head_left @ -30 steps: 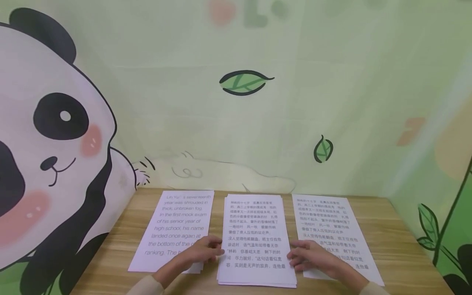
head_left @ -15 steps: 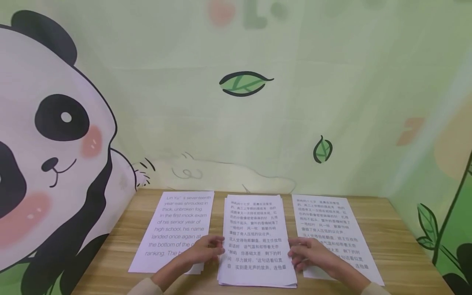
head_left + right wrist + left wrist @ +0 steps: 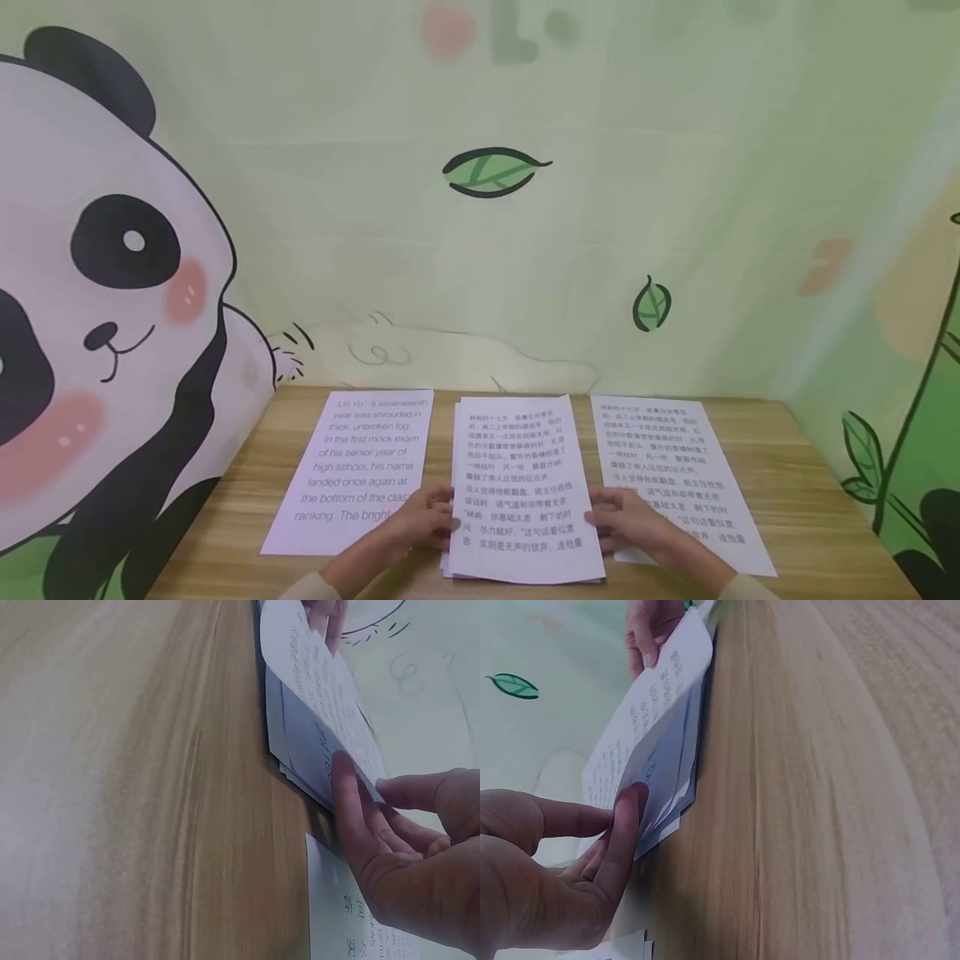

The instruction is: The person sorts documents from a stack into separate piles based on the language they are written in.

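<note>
A printed sheet of paper (image 3: 517, 483) with Chinese text is lifted off the middle stack. My left hand (image 3: 426, 518) pinches its left edge, thumb on top and fingers beneath, as the left wrist view shows. On the opposite edge my right hand (image 3: 626, 521) pinches it the same way. In the right wrist view the sheet (image 3: 322, 682) bows upward between the hands. Below it lie the other sheets of the stack (image 3: 676, 780), their edges slightly uneven, with blurred print on the one under the raised page.
To the left lies a stack with English text (image 3: 360, 467), partly behind my left hand. A stack with Chinese text (image 3: 652, 442) lies to the right, partly covered by my right hand. All rest on a wooden table (image 3: 247, 467) against a panda-printed backdrop (image 3: 360, 208).
The top sheet of the middle stack has risen and now bows off the sheets below. Both hands have closed on its side edges, having been beside the stack before.
</note>
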A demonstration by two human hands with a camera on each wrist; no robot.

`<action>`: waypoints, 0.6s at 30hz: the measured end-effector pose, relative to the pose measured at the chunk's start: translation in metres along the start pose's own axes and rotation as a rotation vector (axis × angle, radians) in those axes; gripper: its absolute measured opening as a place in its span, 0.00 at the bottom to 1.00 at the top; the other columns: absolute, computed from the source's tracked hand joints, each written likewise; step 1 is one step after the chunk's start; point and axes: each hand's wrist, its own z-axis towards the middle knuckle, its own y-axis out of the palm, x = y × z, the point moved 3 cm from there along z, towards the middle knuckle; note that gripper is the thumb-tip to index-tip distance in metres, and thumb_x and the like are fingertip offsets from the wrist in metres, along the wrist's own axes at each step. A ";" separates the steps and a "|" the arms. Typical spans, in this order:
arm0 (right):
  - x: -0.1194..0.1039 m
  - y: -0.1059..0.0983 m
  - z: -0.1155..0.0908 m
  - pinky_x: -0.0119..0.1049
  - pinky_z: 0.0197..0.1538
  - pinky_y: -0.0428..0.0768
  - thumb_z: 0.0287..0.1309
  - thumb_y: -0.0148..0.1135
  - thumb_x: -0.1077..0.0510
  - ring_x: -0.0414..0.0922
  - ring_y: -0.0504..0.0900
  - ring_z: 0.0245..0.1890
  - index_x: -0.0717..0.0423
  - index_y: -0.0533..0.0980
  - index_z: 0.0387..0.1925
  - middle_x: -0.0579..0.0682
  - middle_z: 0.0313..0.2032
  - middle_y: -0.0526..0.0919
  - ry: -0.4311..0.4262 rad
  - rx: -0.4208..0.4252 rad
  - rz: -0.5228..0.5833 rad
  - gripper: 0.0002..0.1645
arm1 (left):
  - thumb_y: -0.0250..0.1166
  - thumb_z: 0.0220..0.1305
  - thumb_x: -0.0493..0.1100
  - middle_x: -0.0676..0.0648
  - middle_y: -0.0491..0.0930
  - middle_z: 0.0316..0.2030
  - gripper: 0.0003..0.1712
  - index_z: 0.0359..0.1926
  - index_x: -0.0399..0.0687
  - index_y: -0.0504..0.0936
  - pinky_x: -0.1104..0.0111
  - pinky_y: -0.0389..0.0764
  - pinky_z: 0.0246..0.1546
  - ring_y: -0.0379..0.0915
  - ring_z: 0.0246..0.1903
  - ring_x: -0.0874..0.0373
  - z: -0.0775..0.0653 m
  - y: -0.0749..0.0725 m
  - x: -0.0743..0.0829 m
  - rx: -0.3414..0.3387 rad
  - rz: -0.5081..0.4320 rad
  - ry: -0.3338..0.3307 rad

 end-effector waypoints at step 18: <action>-0.005 -0.013 -0.007 0.46 0.48 0.88 0.63 0.64 0.63 0.52 0.87 0.49 0.64 0.63 0.73 0.69 0.62 0.77 0.017 0.248 -0.029 0.39 | 0.62 0.62 0.29 0.41 0.81 0.43 0.36 0.70 0.26 0.63 0.60 0.89 0.42 0.82 0.36 0.56 -0.014 0.008 0.017 0.028 -0.008 0.037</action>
